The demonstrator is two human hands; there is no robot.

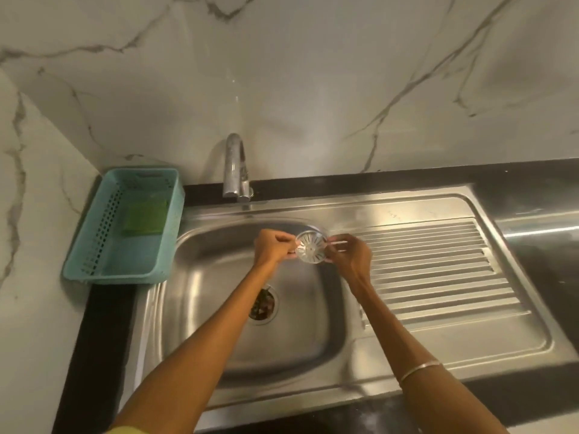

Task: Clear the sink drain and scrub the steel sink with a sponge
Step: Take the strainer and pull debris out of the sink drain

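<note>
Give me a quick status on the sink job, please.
Left hand and right hand pinch the strainer above the sink. Drain open, debris inside. Sponge unused in basket.

teal perforated basket (94,264), green sponge (144,216), grey-veined white marble wall (313,73).

I can read no words, brands or numbers here. The faint marks on the steel drainboard (393,214) near the back edge of the sink (200,245) are too blurred for me to make out.
</note>
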